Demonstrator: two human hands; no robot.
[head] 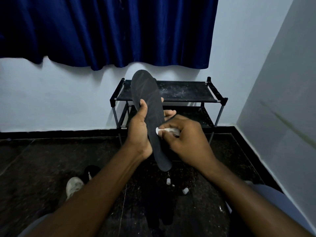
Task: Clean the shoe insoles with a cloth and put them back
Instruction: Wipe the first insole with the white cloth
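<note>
Both forearms reach forward from the bottom of the view and meet in front of a black shoe rack (186,91). The left hand (137,132) grips a dark grey insole (145,88) by its lower half. Its thumb (143,106) lies up along the face near the left edge and the palm cups that edge. The fingers wrap behind, their fingertips (169,113) showing past the right edge.

The insole stands nearly upright, tilted a little. Its rounded toe end is up in front of the rack's top shelf, and its heel end points down between the two wrists.

The right hand (186,139) comes in from the right, knuckles up and fingers curled, pinching a small white cloth (165,130). The bunched tip of the cloth touches the insole's face just below the middle (most of the cloth is hidden inside the fist).

On the dark floor (51,156), left of the left forearm, lie a white shoe (74,186) and, just beyond it, a black shoe (89,171). Two small white objects (168,180) sit on the floor below the insole; what they are cannot be told. A blue curtain (119,31) hangs above the rack.
</note>
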